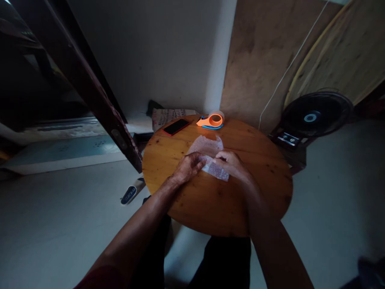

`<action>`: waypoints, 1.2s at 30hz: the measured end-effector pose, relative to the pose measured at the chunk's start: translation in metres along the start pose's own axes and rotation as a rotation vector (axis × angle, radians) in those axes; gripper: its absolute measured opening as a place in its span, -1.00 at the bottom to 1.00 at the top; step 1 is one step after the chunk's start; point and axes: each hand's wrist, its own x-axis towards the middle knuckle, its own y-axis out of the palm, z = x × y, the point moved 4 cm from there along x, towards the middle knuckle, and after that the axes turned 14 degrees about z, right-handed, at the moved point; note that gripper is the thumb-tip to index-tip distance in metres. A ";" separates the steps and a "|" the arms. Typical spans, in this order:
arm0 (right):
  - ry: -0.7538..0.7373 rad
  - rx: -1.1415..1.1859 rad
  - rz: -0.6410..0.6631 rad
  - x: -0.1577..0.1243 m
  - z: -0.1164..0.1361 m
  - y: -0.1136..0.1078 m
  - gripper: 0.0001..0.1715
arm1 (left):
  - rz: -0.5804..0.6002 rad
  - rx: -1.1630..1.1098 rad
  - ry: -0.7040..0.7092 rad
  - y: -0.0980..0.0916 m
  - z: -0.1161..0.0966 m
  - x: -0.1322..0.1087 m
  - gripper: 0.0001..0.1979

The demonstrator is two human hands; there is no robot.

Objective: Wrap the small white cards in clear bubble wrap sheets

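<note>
A sheet of clear bubble wrap (217,171) lies on the round wooden table (207,208), its far end reaching toward the tape dispenser and its near part looking folded over. My left hand (189,166) is closed on the wrap's left edge, fingers bent over it. On the right side my right hand (230,161) pinches the wrap between thumb and fingers. Whether anything lies inside the folded wrap cannot be made out. Beyond the wrap stands an orange tape dispenser (207,121) with a blue part and a roll of tape.
A phone with a red edge (176,127) lies near the table's far left rim. Printed sacking (168,116) sits behind it. To the right stands a black fan (313,116); a cord hangs by the wall. One shoe (129,195) is on the floor at left.
</note>
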 end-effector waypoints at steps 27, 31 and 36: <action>-0.107 0.077 -0.023 0.002 0.011 0.002 -0.85 | -0.004 -0.024 -0.015 0.001 0.003 0.000 -0.76; -0.085 0.065 -0.018 0.001 0.012 0.002 -0.84 | -0.003 -0.018 -0.014 0.001 0.003 0.000 -0.75; -0.090 0.052 -0.036 0.003 0.007 0.003 -0.85 | -0.012 -0.008 -0.011 0.000 0.001 0.000 -0.76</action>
